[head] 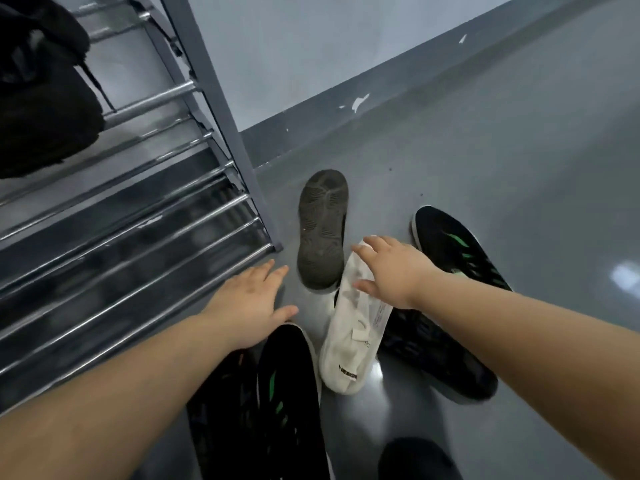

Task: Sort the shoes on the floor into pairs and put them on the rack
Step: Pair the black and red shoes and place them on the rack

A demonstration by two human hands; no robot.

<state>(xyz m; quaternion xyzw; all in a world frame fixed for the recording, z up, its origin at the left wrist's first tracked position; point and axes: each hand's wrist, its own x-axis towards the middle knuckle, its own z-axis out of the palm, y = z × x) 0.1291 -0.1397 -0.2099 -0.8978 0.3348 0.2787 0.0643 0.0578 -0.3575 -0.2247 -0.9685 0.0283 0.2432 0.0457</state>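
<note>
A grey floor (485, 174) is seen from above, with a metal-barred shoe rack (145, 216) at left. The right hand (391, 271), fingers spread, is laid over the toe of a white sneaker (349, 344). The left hand (249, 303), spread and empty, is held beside the rack. An upturned dark sole (322, 230) and black sneakers with green marks (453, 244) are scattered around.

A glossy grey floor (502, 174) carries the shoes. A dark shoe (322, 230) lies sole-up near the foot of the metal rack (145, 216) on the left. Just nearer lies a white shoe (353, 341) — on its right a black shoe with green marks (450, 237), at its near left another black and green one (287, 386).
</note>
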